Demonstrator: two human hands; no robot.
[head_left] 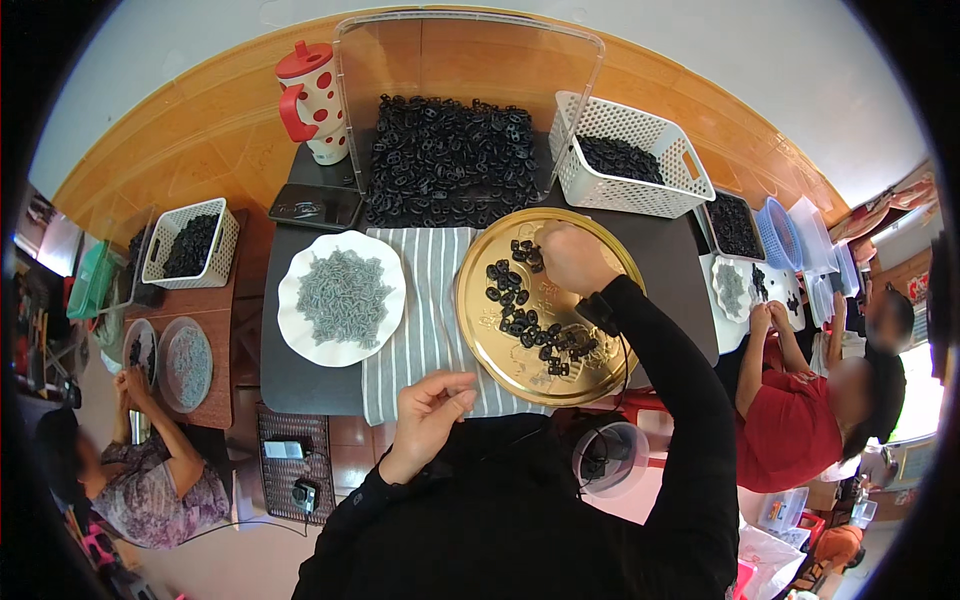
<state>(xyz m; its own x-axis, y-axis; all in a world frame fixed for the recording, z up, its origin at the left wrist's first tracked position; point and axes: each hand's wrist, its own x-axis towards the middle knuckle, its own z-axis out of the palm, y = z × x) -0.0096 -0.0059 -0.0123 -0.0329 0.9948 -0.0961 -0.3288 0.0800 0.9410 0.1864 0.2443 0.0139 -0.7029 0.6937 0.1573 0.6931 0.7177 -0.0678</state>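
My right hand (574,258) is over the far part of a round gold tray (610,345), its fingers curled down beside small black two-holed plastic pieces (510,290). These pieces lie in a loose curved line on the tray. What the right fingers grip is hidden under the hand. In front of my body, just off the table's near edge, my left hand (430,420) is held with thumb and fingertips drawn together. Anything in that pinch is too small to make out. The left hand is nearest to a grey-and-white striped cloth (415,370), which lies partly under the tray.
A white scalloped plate (290,318) of small grey metal-looking pieces stands left. Behind are a clear bin (470,50) of black pieces, a white basket (640,195), a dotted tumbler (318,105) and a dark phone-like slab (315,207). People work at tables on both sides.
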